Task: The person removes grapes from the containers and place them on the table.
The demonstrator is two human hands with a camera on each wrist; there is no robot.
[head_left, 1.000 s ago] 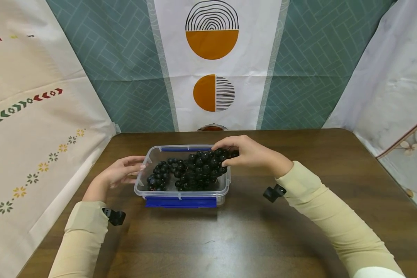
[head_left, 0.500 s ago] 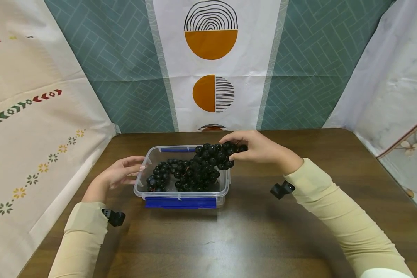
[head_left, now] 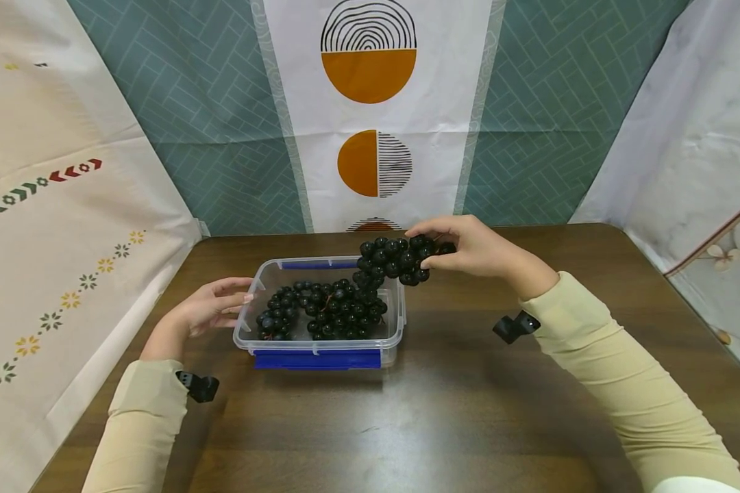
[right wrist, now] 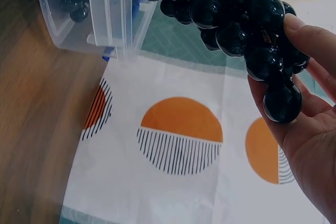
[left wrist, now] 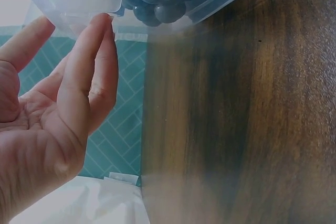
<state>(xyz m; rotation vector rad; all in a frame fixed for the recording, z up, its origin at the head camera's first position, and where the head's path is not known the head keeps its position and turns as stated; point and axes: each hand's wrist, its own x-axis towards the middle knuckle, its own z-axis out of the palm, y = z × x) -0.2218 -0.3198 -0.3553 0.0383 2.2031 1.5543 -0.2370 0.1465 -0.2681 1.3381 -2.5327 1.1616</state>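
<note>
Brown wooden table [head_left: 469,424], cloth [head_left: 438,164] printed with orange-and-striped circles behind | I see left hand [head_left: 206,308] loosely extended, fingertips against left end of clear box [head_left: 271,344] | right hand [head_left: 477,250] pinches dark grape bunch [head_left: 388,259] over box's right rim | other grapes [head_left: 345,315] lie inside

A circle-patterned cloth [head_left: 373,116] hangs behind the brown table [head_left: 456,397].
</note>
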